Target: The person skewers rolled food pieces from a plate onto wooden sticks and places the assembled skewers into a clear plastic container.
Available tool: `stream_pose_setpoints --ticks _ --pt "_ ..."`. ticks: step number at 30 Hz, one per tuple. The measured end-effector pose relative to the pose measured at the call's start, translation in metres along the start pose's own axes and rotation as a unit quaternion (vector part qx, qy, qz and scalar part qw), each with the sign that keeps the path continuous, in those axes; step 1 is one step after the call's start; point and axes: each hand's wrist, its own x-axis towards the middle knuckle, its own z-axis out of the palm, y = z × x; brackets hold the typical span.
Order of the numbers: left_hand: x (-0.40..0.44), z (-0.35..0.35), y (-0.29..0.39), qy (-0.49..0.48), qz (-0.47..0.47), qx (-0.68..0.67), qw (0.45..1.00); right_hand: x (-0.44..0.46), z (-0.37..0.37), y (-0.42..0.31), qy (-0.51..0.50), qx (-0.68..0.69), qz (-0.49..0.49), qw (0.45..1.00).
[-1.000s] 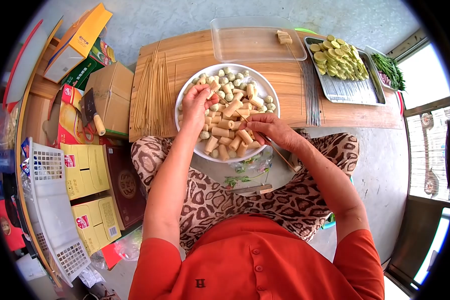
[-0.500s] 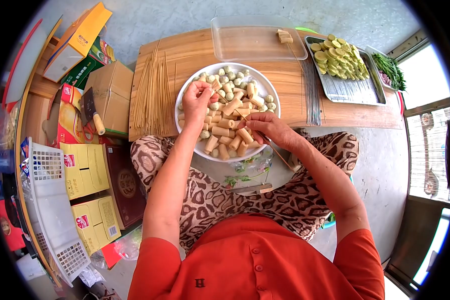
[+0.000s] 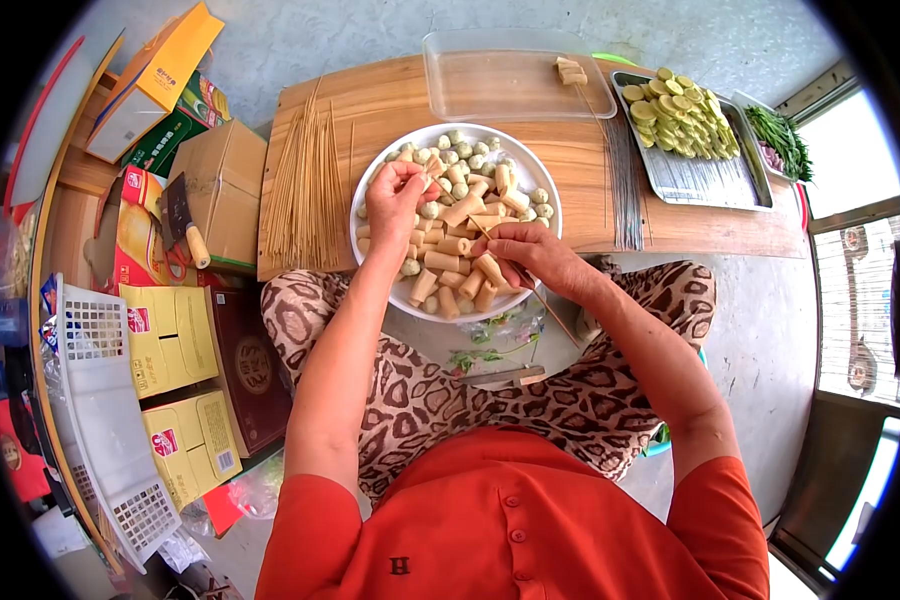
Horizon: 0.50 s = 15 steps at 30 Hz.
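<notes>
Over the left side of a white bowl (image 3: 544, 178), my left hand (image 3: 398, 193) pinches what looks like a short tan roll piece (image 3: 433, 167) at its fingertips. My right hand (image 3: 532, 254), above the bowl's right side, grips a thin wooden skewer (image 3: 556, 315). One end of the skewer points toward the food, and the other slants down over my lap. Tan cylindrical pieces (image 3: 444, 262) fill the near part of the bowl. Pale green-speckled balls (image 3: 462, 152) lie mostly toward its far side.
Loose bamboo skewers (image 3: 305, 190) lie left of the bowl, metal skewers (image 3: 623, 185) to the right. A clear tray (image 3: 490, 85) holds skewered pieces (image 3: 570, 72). Green slices (image 3: 675, 110) fill a metal tray (image 3: 705, 188). A knife (image 3: 505, 377) lies below; a cleaver (image 3: 182, 218) rests by boxes.
My right hand and its skewer have shifted slightly, the skewer's lower end swinging a little left. My left hand stays almost in place.
</notes>
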Motion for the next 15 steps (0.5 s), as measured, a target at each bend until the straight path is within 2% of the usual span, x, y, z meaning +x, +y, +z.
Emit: stream_pose_setpoints --ticks 15 --pt "-0.0092 0.0091 0.0038 -0.054 -0.006 -0.001 0.999 0.0015 -0.0018 0.0015 0.013 -0.023 -0.006 1.0"
